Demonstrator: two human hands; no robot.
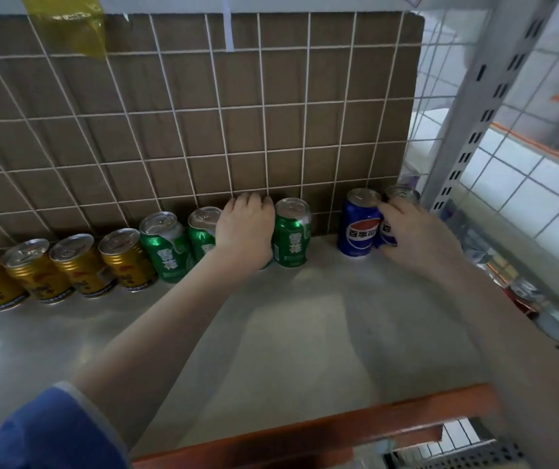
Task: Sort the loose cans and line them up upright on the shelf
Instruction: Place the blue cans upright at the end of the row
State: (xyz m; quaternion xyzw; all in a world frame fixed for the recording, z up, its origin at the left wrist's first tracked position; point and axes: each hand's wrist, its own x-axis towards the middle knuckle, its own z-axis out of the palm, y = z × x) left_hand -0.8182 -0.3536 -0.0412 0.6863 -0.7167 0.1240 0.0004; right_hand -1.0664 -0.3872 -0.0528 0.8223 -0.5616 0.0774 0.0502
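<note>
Grey shelf (288,333) backed by a wire grid (203,130) over brown cardboard, cans lined upright along its back edge.

From the back left corner stand four gold cans (78,265), then green cans (166,247). The left hand (246,228) curls over a green can that it almost wholly hides, with another green can (291,231) just beside it. Toward the back right corner, the right hand (413,231) grips a blue can (388,235) touching a second blue can (359,225).
</note>
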